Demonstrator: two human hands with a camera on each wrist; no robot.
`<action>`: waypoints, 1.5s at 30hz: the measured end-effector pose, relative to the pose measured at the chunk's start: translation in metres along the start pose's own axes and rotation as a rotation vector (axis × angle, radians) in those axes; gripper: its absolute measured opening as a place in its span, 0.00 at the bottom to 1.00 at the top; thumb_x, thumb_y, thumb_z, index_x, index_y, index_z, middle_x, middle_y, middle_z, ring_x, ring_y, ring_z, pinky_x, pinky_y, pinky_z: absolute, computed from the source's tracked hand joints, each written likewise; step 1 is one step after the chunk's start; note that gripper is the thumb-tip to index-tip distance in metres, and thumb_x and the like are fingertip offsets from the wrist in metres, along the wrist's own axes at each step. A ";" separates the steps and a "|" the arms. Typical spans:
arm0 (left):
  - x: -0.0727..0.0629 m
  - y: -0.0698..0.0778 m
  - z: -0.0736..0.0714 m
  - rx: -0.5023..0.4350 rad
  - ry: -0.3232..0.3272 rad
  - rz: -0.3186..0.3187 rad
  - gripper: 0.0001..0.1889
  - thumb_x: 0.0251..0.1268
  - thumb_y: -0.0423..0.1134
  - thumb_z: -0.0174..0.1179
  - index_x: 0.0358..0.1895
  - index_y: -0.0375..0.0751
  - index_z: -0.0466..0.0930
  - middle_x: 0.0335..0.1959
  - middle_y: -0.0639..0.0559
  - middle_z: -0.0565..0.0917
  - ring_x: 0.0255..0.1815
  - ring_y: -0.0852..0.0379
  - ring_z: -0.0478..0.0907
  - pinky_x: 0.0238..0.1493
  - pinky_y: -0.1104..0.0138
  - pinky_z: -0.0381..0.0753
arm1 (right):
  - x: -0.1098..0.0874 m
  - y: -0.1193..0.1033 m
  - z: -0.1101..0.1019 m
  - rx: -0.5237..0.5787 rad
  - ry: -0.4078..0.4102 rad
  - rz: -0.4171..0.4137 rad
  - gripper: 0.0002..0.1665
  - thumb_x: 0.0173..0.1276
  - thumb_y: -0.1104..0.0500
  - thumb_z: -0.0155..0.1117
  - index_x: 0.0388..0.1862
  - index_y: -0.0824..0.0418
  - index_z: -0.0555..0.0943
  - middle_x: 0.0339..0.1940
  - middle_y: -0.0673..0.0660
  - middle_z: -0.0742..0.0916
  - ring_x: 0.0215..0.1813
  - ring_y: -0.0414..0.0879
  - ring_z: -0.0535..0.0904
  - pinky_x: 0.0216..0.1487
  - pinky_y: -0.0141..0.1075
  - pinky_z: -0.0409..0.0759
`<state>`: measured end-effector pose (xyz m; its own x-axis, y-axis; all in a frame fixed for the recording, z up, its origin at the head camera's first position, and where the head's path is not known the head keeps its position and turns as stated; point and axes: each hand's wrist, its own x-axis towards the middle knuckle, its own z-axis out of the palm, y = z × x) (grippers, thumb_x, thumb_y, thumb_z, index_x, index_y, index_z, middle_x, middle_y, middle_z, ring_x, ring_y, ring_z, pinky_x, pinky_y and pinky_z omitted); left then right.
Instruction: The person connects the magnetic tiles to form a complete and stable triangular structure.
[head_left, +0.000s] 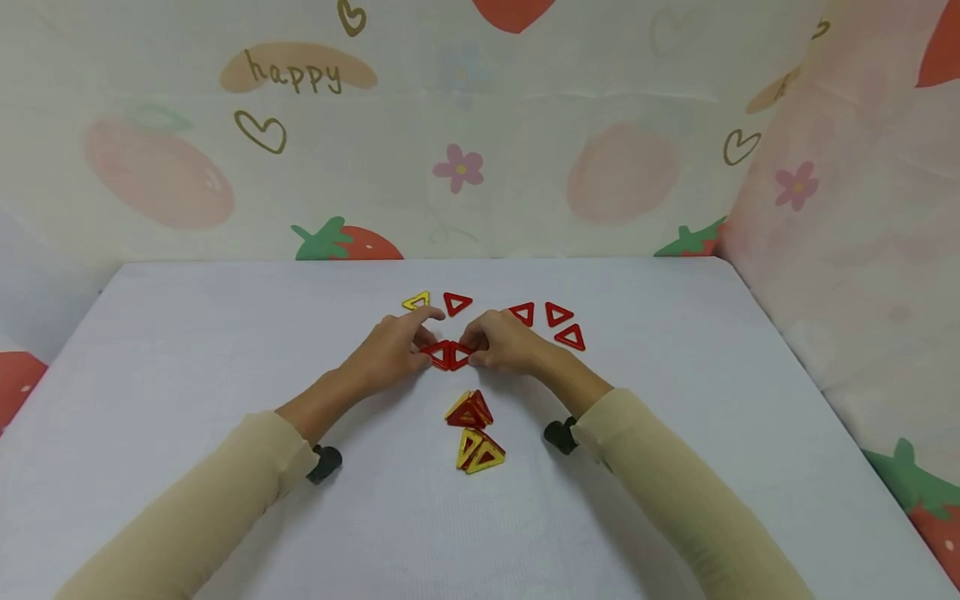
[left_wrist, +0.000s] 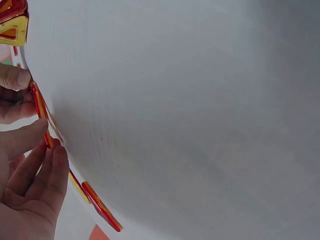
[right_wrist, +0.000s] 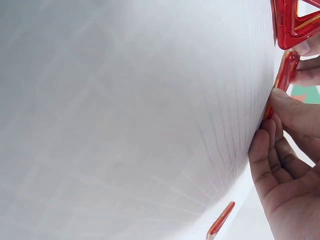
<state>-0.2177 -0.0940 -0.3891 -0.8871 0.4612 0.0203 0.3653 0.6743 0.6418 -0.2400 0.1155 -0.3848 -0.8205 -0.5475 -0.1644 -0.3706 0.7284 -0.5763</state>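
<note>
Two red magnetic triangle tiles meet edge to edge between the hands in the head view, a left tile [head_left: 447,356] and a right tile [head_left: 453,357]. The left hand [head_left: 384,354] pinches the outer end of the left tile, its thumb on the near side in the left wrist view. From the other side, the right hand [head_left: 510,343] pinches the right tile between thumb and fingers, close over the white tabletop. Nearer the body stand a red-and-yellow pyramid [head_left: 470,412] and a mostly yellow pyramid [head_left: 481,454], close together and built of similar triangles.
Beyond the hands lie a yellow triangle [head_left: 417,300] and a red triangle [head_left: 457,303]. To the right are three more red triangles, one partly behind the right hand, another at the back [head_left: 558,314] and one nearer [head_left: 571,337]. A patterned cloth [head_left: 517,100] hangs behind the table.
</note>
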 end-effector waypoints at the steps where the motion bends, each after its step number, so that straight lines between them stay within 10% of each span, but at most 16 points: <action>1: -0.001 0.000 -0.001 -0.002 0.003 0.002 0.30 0.61 0.26 0.66 0.67 0.38 0.69 0.46 0.41 0.87 0.48 0.48 0.84 0.53 0.56 0.83 | 0.000 -0.001 0.000 -0.001 0.000 -0.002 0.14 0.66 0.66 0.68 0.51 0.65 0.85 0.44 0.55 0.87 0.44 0.45 0.79 0.50 0.34 0.81; 29: 0.002 0.006 0.001 -0.089 0.070 0.085 0.27 0.63 0.28 0.65 0.65 0.35 0.70 0.46 0.42 0.87 0.48 0.48 0.85 0.52 0.57 0.84 | 0.000 -0.003 0.000 0.002 0.002 0.004 0.13 0.66 0.66 0.68 0.49 0.65 0.85 0.42 0.55 0.87 0.42 0.46 0.79 0.49 0.34 0.80; 45: 0.005 0.004 0.010 -0.211 0.040 0.026 0.27 0.64 0.26 0.63 0.66 0.35 0.68 0.51 0.39 0.85 0.54 0.46 0.83 0.54 0.58 0.82 | 0.000 0.001 0.002 0.006 0.009 0.000 0.14 0.66 0.65 0.69 0.50 0.65 0.85 0.42 0.55 0.86 0.42 0.46 0.79 0.49 0.34 0.80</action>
<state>-0.2178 -0.0835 -0.3939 -0.8901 0.4510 0.0662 0.3244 0.5248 0.7870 -0.2396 0.1151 -0.3868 -0.8240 -0.5443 -0.1574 -0.3684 0.7257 -0.5811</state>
